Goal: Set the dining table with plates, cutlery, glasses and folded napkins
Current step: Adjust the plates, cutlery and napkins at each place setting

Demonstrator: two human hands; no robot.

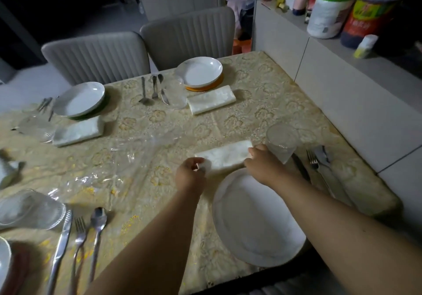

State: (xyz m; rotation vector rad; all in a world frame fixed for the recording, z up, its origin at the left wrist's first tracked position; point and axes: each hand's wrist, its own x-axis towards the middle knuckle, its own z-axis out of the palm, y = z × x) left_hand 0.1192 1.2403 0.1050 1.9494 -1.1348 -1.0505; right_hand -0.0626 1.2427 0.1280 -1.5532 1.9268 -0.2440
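Observation:
A folded white napkin [226, 156] lies just beyond the near white plate [253, 221]. My left hand [190, 174] pinches its left end; my right hand [262, 164] grips its right end. A glass [282, 142] stands right of the napkin, with a knife [301, 169] and fork [314, 163] beside it. Across the table are two more settings: a plate on an orange mat [199, 71] with a napkin [211, 99], glass [175, 93] and cutlery [153, 90], and a plate on a green mat [80, 99] with a napkin [77, 131].
At the near left lie a knife [60, 249], fork [77, 246] and spoon [97, 230] beside a glass [32, 210]. Two grey chairs [98, 54] stand at the far side. A white counter [356, 93] with jars and bottles runs along the right edge.

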